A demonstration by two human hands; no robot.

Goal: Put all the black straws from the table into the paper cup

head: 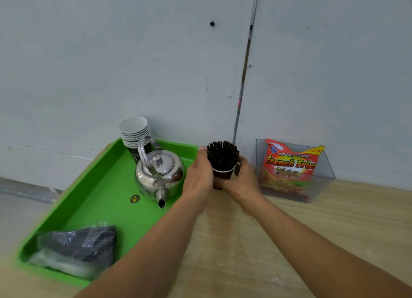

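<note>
Head view: paper cup (pixel 223 175) stands on the wooden table (pixel 256 242) near the wall, just right of the green tray (pixel 95 199), packed with a bunch of black straws (pixel 222 154) sticking up out of its rim; left hand (pixel 198 175) wraps the cup's left side, right hand (pixel 244 179) wraps its right side, both closed around the cup. On the tray: steel kettle (pixel 159 173), stack of paper cups (pixel 134 134) behind it, plastic bag of dark straws (pixel 78 251) at the near corner. Right of the hands, a clear box (pixel 327 177) against the wall holds a French Fries snack packet (pixel 289 166).
</note>
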